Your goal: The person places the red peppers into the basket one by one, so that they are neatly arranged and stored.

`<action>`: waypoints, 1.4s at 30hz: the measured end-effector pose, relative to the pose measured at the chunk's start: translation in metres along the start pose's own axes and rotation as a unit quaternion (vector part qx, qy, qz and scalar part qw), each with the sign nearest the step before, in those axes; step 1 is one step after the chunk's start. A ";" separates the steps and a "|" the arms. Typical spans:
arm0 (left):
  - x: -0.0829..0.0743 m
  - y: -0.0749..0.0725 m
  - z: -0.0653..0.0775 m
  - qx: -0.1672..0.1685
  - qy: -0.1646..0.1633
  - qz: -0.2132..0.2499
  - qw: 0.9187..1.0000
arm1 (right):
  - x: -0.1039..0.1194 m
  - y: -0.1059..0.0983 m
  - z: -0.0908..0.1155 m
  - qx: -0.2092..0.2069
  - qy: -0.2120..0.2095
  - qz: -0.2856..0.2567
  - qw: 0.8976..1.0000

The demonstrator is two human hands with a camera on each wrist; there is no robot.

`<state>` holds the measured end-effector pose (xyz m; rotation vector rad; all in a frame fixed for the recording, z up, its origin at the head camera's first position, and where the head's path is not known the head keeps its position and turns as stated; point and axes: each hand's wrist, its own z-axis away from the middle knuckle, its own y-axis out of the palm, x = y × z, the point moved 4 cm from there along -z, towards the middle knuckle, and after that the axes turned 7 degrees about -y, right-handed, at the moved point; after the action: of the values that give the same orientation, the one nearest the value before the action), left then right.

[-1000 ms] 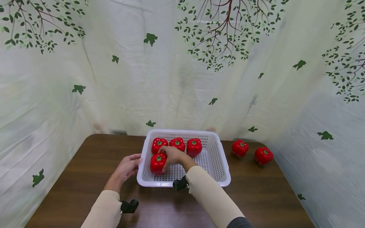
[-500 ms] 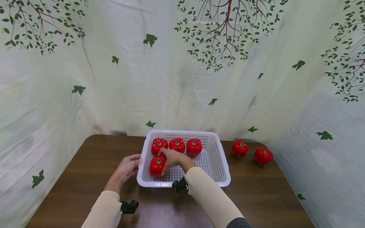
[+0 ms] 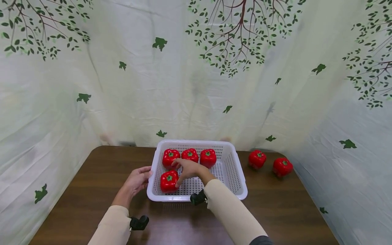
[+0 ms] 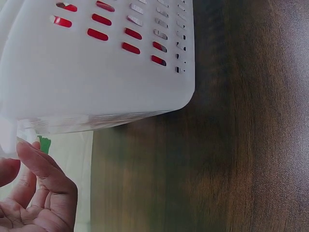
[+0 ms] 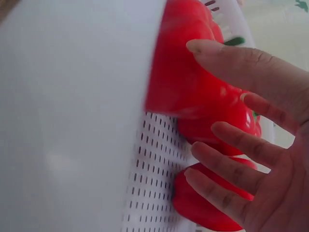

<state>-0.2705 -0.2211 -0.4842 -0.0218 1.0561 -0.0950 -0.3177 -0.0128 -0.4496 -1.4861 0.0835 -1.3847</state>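
Observation:
A white plastic basket (image 3: 242, 185) with slotted walls sits on the table. My left hand (image 3: 137, 179) pinches its left rim, thumb and forefinger meeting there in the left wrist view. Inside, a red bell pepper (image 3: 168, 182) stands upright at the front left. Over the basket floor, just right of that pepper, my right hand (image 3: 191, 170) has its fingers spread and grips nothing. Behind it stand a back-left bell pepper (image 3: 170, 157), a middle bell pepper (image 3: 190, 153) and a third bell pepper (image 3: 208, 158), in a row along the back wall.
To the right of the basket, a red bell pepper (image 3: 257, 159) and another bell pepper (image 3: 282, 166) lie on the brown wooden table (image 3: 275, 211). A pale curtain (image 3: 190, 85) printed with leaves hangs behind and beside the table.
The front-left pepper has shifted slightly toward the basket's front. My right hand has let go of it and moved up and right, fingers spreading. The left hand stays at the rim.

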 end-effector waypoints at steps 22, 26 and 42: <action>0.000 0.002 -0.004 0.003 0.001 -0.009 1.000 | -0.054 -0.039 0.049 -0.083 -0.049 -0.125 0.987; 0.000 0.003 -0.004 0.003 0.002 -0.013 1.000 | -0.065 -0.049 0.060 -0.087 -0.056 -0.138 0.985; -0.002 0.002 -0.003 0.011 0.009 -0.018 1.000 | -0.108 -0.095 0.114 -0.089 -0.082 -0.140 0.983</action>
<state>-0.2745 -0.2190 -0.4839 -0.0205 1.0722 -0.1395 -0.3207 0.1704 -0.4317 -1.8107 -0.1129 -1.4999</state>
